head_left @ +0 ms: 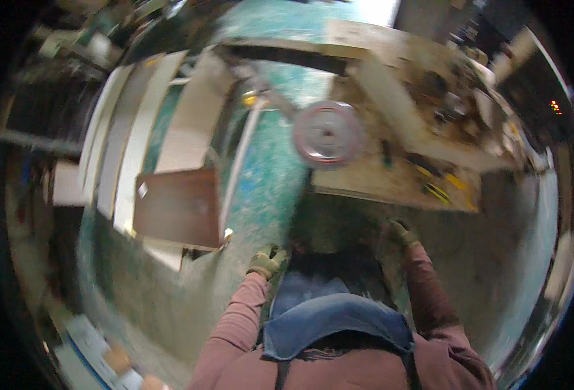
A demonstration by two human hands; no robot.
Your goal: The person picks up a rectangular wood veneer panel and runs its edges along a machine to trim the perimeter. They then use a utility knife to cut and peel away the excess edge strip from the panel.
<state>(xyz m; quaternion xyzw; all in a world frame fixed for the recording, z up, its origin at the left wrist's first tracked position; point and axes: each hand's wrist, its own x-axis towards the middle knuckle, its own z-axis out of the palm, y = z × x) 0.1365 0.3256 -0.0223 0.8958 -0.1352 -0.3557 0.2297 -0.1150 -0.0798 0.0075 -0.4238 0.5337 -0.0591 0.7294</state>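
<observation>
My left hand (266, 262), in an olive work glove, hangs beside my left thigh with the thumb and fingers apart and nothing seen in it. My right hand (404, 233), gloved likewise, is at my right side, just below the front edge of a wooden workbench (350, 181). Blur and shadow hide its fingers, so its grip is unclear. Between the hands are my denim apron (335, 317) and dark-clad legs. Ahead of me a round disc (328, 134) with a red ring overlaps the bench's left part in view; blur keeps its kind unclear.
Yellow-and-black hand tools (435, 192) lie on the bench, with a pale board (394, 105) and clutter behind. To the left, a brown panel (177, 207) rests before several long pale boards (143, 141). A white pole (242, 156) stretches over the worn green floor (262, 180).
</observation>
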